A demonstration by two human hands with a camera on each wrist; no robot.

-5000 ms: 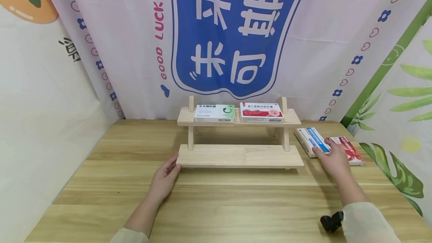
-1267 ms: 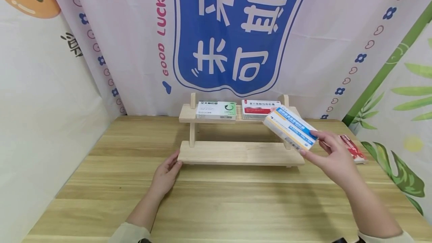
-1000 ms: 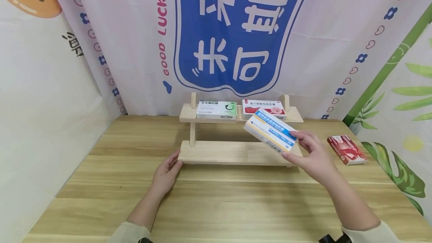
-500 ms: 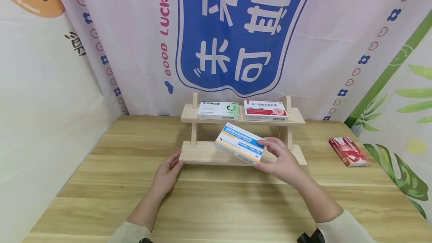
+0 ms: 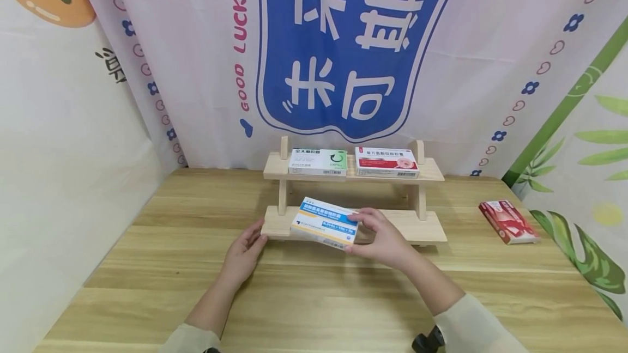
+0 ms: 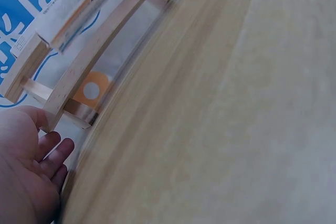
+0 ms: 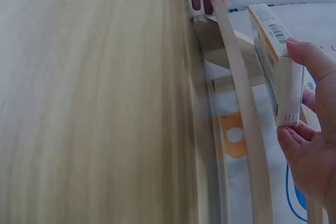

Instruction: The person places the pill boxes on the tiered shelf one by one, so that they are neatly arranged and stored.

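Observation:
In the head view my right hand (image 5: 380, 239) pinches a blue and white medicine box (image 5: 325, 223), thumb at the near edge and fingers at the far one. The box hangs tilted over the left part of the wooden display stand's lower tier (image 5: 402, 226); contact with the board cannot be told. My left hand (image 5: 243, 253) holds the left end of that tier between thumb and fingers, seen also in the left wrist view. On the stand's upper tier (image 5: 432, 169) lie a green and white medicine box (image 5: 318, 162) and a red and white medicine box (image 5: 386, 162), side by side.
A red medicine box (image 5: 508, 222) lies on the wooden table (image 5: 304, 309) to the right of the stand. Behind stands a printed cloth backdrop (image 5: 196, 70). Upright posts (image 5: 420, 200) join the two tiers.
My right hand has picked up the blue and white box from the table at the right and carried it left and down to the lower tier. My left hand stays at the stand's end.

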